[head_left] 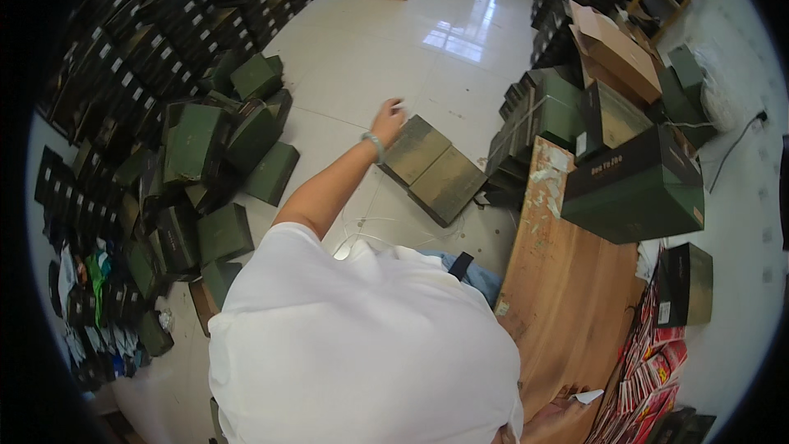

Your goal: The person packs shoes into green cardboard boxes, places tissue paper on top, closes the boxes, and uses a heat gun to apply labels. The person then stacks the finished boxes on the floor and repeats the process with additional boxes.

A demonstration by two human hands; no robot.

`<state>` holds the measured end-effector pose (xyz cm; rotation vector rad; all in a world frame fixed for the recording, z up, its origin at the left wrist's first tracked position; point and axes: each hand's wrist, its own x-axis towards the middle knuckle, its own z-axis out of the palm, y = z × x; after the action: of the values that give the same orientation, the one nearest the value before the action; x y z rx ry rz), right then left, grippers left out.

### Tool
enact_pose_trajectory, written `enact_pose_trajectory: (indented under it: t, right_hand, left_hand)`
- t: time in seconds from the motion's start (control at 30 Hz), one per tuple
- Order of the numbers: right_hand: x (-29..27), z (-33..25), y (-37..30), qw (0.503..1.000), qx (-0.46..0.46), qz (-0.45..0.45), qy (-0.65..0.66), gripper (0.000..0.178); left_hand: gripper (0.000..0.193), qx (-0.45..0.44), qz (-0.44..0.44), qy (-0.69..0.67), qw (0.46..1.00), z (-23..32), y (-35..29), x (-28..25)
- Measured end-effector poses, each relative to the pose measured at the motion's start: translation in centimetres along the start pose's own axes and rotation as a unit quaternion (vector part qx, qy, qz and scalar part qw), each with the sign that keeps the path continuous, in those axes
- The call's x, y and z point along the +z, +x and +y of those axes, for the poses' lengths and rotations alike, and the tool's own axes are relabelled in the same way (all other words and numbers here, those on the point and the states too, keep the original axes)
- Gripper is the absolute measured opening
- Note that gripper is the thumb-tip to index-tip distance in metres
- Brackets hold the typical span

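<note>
Green boxes [436, 171] on floor [337, 82], left hand [388, 122] beside.

The floor [353, 57] is viewed downward from head height; the shirt [353, 345] is seen close; the bench [567, 304], from beside its left edge.

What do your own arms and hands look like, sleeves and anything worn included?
The left hand is ungloved, with a pale greyish-green bracelet around its wrist. A plain white sleeve leaves the left forearm bare. The right hand looks ungloved too; its wrist is too unclear to judge.
</note>
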<state>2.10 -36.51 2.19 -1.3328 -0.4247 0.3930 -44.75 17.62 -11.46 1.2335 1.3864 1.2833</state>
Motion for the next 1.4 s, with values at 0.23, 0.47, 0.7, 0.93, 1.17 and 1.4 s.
enact_pose_trajectory:
  t: [0.23,0.47,0.7,0.93,1.17,1.4]
  right_hand:
    - [0.4,0.7,-5.8,0.985,-0.123,0.117,0.03,0.05]
    - [2.9,-0.8,-10.7,0.948,-0.066,0.286,0.127,0.022]
    - [-0.7,-1.1,-14.2,0.931,-0.061,0.352,0.082,0.025]
    - [-2.8,-1.6,-11.7,0.93,-0.023,0.366,-0.023,0.025]
    - [0.4,-12.6,-6.5,0.956,-0.094,0.245,-0.128,0.035]
    - [2.9,-19.0,-2.6,0.848,-0.138,0.175,-0.481,0.044]
  left_hand:
    - [0.055,0.411,-0.204,0.063,0.886,25.7,-4.2,18.9]
    - [0.112,0.551,-0.33,0.354,0.68,38.2,-9.3,37.9]
    - [0.136,0.394,-0.475,0.55,0.562,40.9,-7.5,47.4]
    - [0.128,0.509,-0.479,0.479,0.531,41.5,-12.2,43.3]
    - [0.131,0.644,-0.571,0.331,0.387,43.1,-22.6,37.9]
    - [0.125,0.606,-0.714,0.224,0.27,42.3,-30.3,34.6]
